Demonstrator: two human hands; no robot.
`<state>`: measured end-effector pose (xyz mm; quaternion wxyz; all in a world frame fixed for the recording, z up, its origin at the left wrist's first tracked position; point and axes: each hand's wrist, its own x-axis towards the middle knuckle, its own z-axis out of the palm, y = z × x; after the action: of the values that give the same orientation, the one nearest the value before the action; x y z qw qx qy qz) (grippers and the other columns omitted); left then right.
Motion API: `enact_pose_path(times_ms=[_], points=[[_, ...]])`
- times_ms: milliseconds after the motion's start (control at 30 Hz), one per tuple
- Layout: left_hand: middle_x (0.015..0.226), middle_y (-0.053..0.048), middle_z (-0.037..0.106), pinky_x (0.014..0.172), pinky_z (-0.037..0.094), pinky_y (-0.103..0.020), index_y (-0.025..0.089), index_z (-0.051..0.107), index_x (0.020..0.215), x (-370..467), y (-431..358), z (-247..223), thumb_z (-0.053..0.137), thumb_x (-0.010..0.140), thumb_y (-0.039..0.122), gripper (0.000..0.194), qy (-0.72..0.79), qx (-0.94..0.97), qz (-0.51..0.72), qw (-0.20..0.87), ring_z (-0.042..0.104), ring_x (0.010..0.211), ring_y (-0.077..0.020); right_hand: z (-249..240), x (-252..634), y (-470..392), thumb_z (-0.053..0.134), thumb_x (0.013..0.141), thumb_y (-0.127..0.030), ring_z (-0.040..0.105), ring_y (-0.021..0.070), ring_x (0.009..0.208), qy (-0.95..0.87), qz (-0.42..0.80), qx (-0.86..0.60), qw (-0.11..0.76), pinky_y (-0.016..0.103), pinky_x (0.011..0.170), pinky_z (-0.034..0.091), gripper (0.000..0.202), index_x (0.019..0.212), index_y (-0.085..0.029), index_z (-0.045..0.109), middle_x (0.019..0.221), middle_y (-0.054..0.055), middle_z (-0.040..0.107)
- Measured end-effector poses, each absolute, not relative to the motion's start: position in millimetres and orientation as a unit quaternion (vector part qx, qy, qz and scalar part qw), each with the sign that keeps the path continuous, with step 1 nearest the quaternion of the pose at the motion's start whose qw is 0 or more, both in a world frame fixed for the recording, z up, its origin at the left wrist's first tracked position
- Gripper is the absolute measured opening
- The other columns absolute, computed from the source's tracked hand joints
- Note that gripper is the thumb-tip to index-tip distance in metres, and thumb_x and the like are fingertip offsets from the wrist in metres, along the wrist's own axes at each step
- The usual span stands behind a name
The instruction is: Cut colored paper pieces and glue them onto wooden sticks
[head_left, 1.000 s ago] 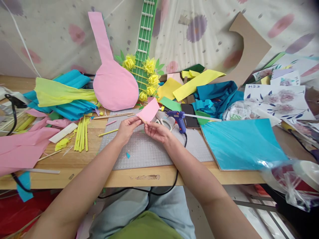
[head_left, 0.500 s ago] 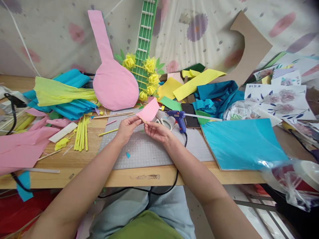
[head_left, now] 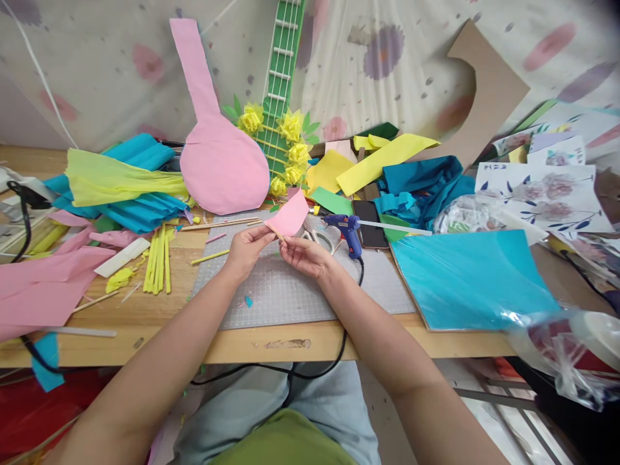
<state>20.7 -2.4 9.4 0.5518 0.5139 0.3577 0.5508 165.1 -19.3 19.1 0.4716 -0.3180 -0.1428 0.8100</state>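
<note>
A piece of pink paper [head_left: 292,214] is held up above the grey cutting mat [head_left: 290,303], with a thin wooden stick [head_left: 276,232] along its lower edge. My left hand [head_left: 246,252] pinches the stick and paper at the left end. At the other end, the fingertips of my right hand [head_left: 306,256] are closed on the same edge. Just behind my right hand lie scissors [head_left: 325,240], partly hidden. A blue glue gun [head_left: 346,229] with a long glue stick rests to their right, beside a phone [head_left: 371,223].
A pink guitar-shaped cutout [head_left: 225,168] leans at the back beside a green fretboard [head_left: 281,84] with yellow paper flowers. Yellow paper-wrapped sticks [head_left: 157,261] lie left. Blue sheet [head_left: 475,278] is at right. The glue gun's black cord [head_left: 345,342] hangs over the table edge.
</note>
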Motion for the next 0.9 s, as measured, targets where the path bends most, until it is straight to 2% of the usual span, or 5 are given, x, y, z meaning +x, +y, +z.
enact_pose_path(times_ms=[233, 400, 600, 900], points=[[0.089, -0.006, 0.070, 0.088, 0.044, -0.036, 0.017, 0.070, 0.085, 22.4, -4.7, 11.4, 0.072, 0.058, 0.028, 0.029, 0.357, 0.496, 0.557, 0.563, 0.063, 0.087, -0.0194, 17.7, 163.9, -19.1, 0.056, 0.072, -0.001, 0.059, 0.0055, 0.056, -0.195, 0.783, -0.324, 0.494, 0.016, 0.060, 0.052, 0.010, 0.072, -0.011, 0.057, 0.061, 0.000, 0.064], [0.089, -0.006, 0.070, 0.088, 0.045, -0.036, 0.016, 0.070, 0.084, 23.2, -6.0, 12.3, 0.072, 0.057, 0.028, 0.029, 0.366, 0.475, 0.568, 0.564, 0.063, 0.086, -0.0195, 17.4, 159.2, -20.0, 0.065, 0.066, -0.007, 0.059, 0.0061, 0.056, -0.264, 0.740, -0.321, 0.529, 0.017, 0.059, 0.050, 0.015, 0.071, -0.015, 0.054, 0.060, -0.002, 0.062], [0.088, -0.006, 0.070, 0.087, 0.045, -0.036, 0.015, 0.070, 0.084, 23.2, -4.8, 9.7, 0.072, 0.058, 0.027, 0.029, 0.372, 0.463, 0.574, 0.564, 0.063, 0.084, -0.0183, 19.2, 155.2, -22.5, 0.067, 0.062, -0.009, 0.058, 0.0062, 0.055, -0.269, 0.718, -0.337, 0.547, 0.018, 0.059, 0.049, 0.023, 0.070, -0.017, 0.047, 0.058, -0.003, 0.061], [0.079, -0.004, 0.070, 0.084, 0.047, -0.035, 0.015, 0.070, 0.080, 24.3, -3.8, 10.4, 0.074, 0.054, 0.027, 0.029, 0.389, 0.429, 0.573, 0.579, 0.064, 0.075, -0.0156, 14.9, 150.7, -20.8, 0.069, 0.061, -0.012, 0.058, 0.0074, 0.055, -0.275, 0.700, -0.355, 0.555, 0.020, 0.059, 0.050, 0.027, 0.072, -0.019, 0.045, 0.060, -0.003, 0.062]])
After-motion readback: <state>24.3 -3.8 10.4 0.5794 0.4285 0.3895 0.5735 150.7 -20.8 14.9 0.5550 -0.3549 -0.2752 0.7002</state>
